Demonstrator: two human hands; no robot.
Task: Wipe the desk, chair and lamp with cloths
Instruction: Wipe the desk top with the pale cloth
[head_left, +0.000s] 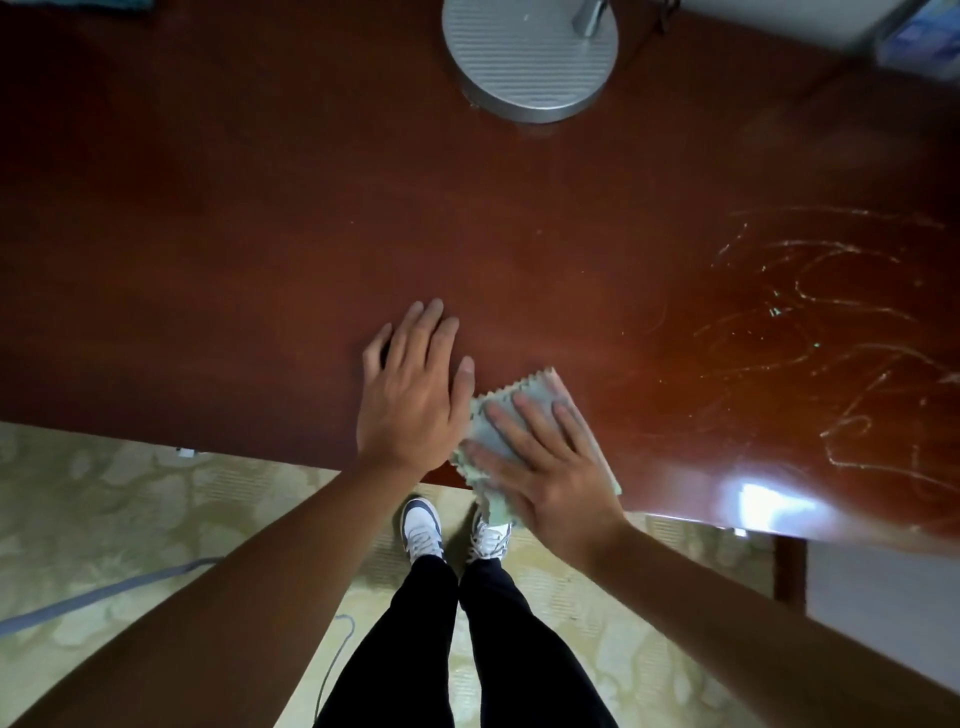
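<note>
A dark red-brown wooden desk (260, 234) fills the upper view. My left hand (415, 395) lies flat on it near the front edge, fingers straight and spread. Beside it, my right hand (540, 457) presses flat on a pale green cloth (524, 389) with zigzag edges; part of the cloth hangs over the desk's front edge. The lamp's round grey ribbed base (530, 62) stands at the back middle of the desk, with a bit of its metal stem above. No chair is in view.
White chalky scribbles (831, 332) and a light glare mark the desk's right part. A blurred box (919, 31) sits at the far right corner. Below the desk edge are patterned carpet (104, 509), a grey cable (104, 592) and my feet in white shoes.
</note>
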